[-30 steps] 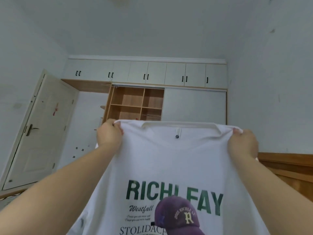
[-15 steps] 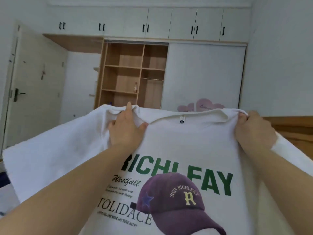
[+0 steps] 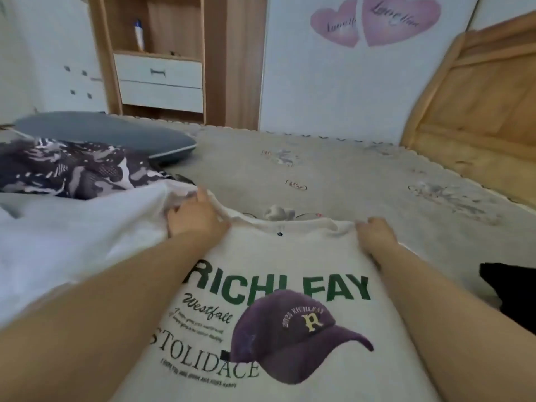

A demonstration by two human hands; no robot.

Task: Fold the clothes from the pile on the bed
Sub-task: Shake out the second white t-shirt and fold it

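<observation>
While I look down at the bed [image 3: 333,181], I see a white T-shirt [image 3: 290,250] lying on it with the picture side up. The T-shirt has green letters and a purple cap printed on it. Its collar points away from me, toward the far side of the bed.

My left hand [image 3: 194,216] is at the left shoulder of the T-shirt. Its fingers reach forward over a bunch of cloth by the collar, and the thumb side lies on the cloth. I cannot tell if it pinches the cloth or just presses on it. My right hand [image 3: 377,233] is at the right shoulder of the T-shirt. Its fingers curl down over the edge of the cloth and grip it.

The left sleeve of the T-shirt spreads out wide to the left. Just past that sleeve lies a dark cloth with white patches [image 3: 69,166], and it touches the T-shirt. Behind that cloth is a grey pillow [image 3: 110,132]. To the right of the T-shirt, near my right arm, lies a black cloth [image 3: 510,288].

Past the far side of the bed stands a wooden shelf with white drawers [image 3: 159,79]. A wooden board [image 3: 475,111] stands at the right end of the bed.
</observation>
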